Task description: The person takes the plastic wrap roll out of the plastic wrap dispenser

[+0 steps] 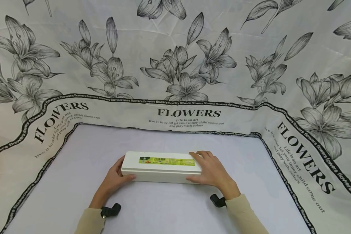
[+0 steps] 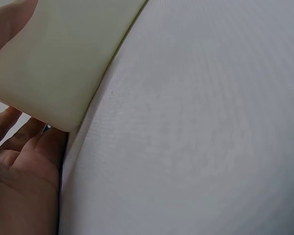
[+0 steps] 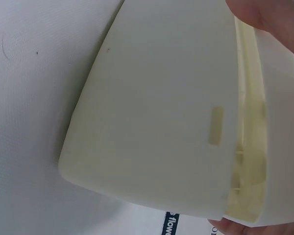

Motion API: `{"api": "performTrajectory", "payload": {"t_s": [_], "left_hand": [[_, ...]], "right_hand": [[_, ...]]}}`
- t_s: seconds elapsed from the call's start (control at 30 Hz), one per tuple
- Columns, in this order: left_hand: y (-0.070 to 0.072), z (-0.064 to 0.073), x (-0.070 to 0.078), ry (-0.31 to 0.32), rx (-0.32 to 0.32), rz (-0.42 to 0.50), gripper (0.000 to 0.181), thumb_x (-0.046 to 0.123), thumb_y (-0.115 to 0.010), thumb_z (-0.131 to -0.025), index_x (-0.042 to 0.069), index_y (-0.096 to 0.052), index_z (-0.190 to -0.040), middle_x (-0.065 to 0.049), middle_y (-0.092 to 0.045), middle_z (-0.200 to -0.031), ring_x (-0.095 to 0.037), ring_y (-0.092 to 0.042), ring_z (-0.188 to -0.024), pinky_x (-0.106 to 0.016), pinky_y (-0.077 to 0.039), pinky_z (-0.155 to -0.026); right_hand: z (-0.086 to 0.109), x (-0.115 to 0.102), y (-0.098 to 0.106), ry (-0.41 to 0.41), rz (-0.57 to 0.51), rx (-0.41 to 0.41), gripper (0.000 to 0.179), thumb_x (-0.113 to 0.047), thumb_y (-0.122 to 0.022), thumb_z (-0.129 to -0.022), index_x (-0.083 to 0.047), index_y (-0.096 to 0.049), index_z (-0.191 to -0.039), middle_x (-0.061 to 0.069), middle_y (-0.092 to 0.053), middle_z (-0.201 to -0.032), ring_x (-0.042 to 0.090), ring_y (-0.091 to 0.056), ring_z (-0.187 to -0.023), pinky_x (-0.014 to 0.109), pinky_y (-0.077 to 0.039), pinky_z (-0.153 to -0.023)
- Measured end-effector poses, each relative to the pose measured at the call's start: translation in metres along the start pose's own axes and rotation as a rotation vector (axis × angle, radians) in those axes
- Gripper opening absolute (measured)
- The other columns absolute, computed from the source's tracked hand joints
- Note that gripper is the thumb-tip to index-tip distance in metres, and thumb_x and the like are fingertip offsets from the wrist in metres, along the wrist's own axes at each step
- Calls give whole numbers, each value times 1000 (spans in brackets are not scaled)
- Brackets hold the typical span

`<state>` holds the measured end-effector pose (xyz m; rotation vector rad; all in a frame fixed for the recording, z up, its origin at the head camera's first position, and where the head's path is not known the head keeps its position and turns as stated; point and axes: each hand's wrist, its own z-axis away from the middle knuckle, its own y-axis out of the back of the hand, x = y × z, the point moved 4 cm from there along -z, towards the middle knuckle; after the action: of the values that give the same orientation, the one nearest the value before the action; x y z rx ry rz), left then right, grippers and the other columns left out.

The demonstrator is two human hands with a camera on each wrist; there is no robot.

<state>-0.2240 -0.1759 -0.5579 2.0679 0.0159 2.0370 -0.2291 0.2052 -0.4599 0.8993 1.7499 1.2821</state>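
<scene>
A long white lidded plastic box [image 1: 163, 176] rests on the white tabletop, with a yellow-green printed label [image 1: 166, 161] on its lid. My left hand [image 1: 116, 177] grips the left end, thumb on the front face and fingers around the end. In the left wrist view, the fingers [image 2: 27, 134] lie at the box's lower corner. My right hand [image 1: 212, 170] holds the right end, thumb on the front and fingers over the lid's edge. The right wrist view shows a cream strip [image 3: 250, 122] between the box body [image 3: 152, 107] and the lid [image 3: 284, 122].
White cloth [image 1: 84, 156] covers the table. A border strip printed with FLOWERS runs along its back and sides, below a backdrop [image 1: 125, 39] of line-drawn lilies. Black camera mounts [image 1: 111, 210] sit at both wrists, by beige sleeves [image 1: 90, 221].
</scene>
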Motion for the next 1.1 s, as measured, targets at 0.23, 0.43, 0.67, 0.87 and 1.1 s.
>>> {"api": "performTrajectory", "payload": {"t_s": [0.23,0.43,0.67,0.87,1.1], "left_hand": [[-1,-1,3,-33,-15,18,105,14,-87,-82,8,-22,-164,-16,-28,-168,-34,-27,-155,-2,-35,-103],[-2,-5,4,-80,4,43,101,9,-88,-81,9,-27,-162,-14,-33,-166,-6,-44,-142,-7,-42,-103],[-4,-5,5,-136,28,125,98,-1,-87,-78,5,-32,-159,-17,-36,-161,12,-47,-130,-11,-47,-103],[-4,-3,6,-148,42,123,99,-3,-86,-76,3,-32,-158,-21,-38,-160,13,-48,-129,-10,-46,-103],[-3,-3,6,-141,39,139,99,-6,-85,-75,1,-32,-158,-24,-37,-160,13,-49,-128,-11,-47,-102]], "right_hand": [[-1,1,4,3,-13,24,95,-70,-81,-69,-21,-57,-147,12,-62,-136,34,-56,-126,54,-52,-97],[-2,4,6,2,-9,59,95,-72,-79,-70,-21,-57,-147,13,-62,-136,34,-58,-124,55,-53,-94],[2,10,10,-14,-14,78,96,-71,-80,-69,-20,-57,-147,13,-62,-136,35,-58,-123,55,-53,-92],[6,15,15,-38,-18,87,98,-74,-79,-70,-19,-56,-148,13,-61,-137,36,-57,-125,56,-52,-94],[11,26,20,-88,-18,91,101,-77,-77,-70,-19,-54,-150,14,-61,-139,38,-57,-125,58,-52,-96]]}}
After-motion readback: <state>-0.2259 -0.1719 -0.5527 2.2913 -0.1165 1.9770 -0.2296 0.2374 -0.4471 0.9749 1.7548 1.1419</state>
